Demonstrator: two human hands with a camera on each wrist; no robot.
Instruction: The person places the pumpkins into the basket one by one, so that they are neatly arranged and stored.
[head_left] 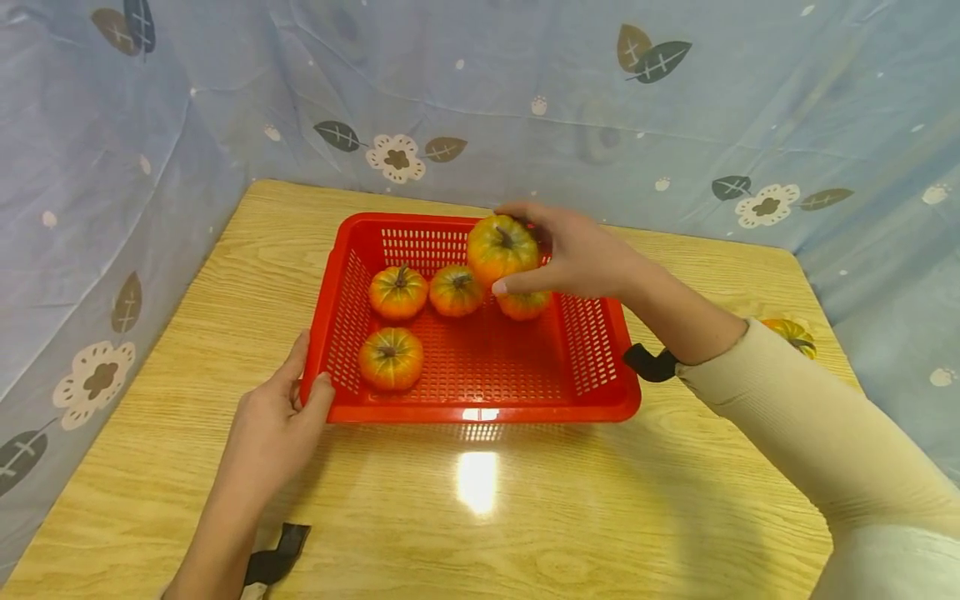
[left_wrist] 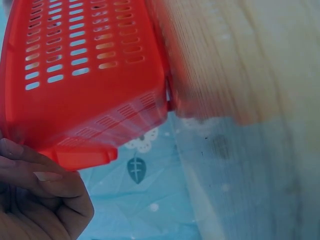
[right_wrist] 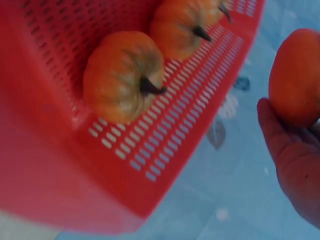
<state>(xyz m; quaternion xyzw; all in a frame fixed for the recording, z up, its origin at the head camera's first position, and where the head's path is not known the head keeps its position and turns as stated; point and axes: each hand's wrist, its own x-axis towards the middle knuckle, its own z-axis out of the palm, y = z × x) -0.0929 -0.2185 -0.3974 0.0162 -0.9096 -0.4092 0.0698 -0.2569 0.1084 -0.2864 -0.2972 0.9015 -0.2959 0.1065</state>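
A red plastic basket (head_left: pixel 480 412) with slotted walls stands on the table. My left hand (head_left: pixel 273 425) grips its near left corner, thumb over the rim; in the left wrist view, curled fingers (left_wrist: pixel 47 177) lie against the rim. My right hand (head_left: pixel 581 254) holds a small orange-green pumpkin (head_left: pixel 501 248) over the back of the basket. Below it, partly hidden, sits another pumpkin (head_left: pixel 525 307). Beside that are a middle pumpkin (head_left: pixel 456 293) and a back-left pumpkin (head_left: pixel 397 293). One more pumpkin (head_left: pixel 391 360) rests near the front left. The right wrist view shows the held pumpkin (right_wrist: pixel 297 77) clear of the basket wall.
A further pumpkin (head_left: pixel 795 335) lies on the wooden table (head_left: pixel 420 517) at the right, partly covered by the right sleeve (head_left: pixel 817 433). Blue patterned cloth (head_left: pixel 525 100) hangs behind and along both sides of the table.
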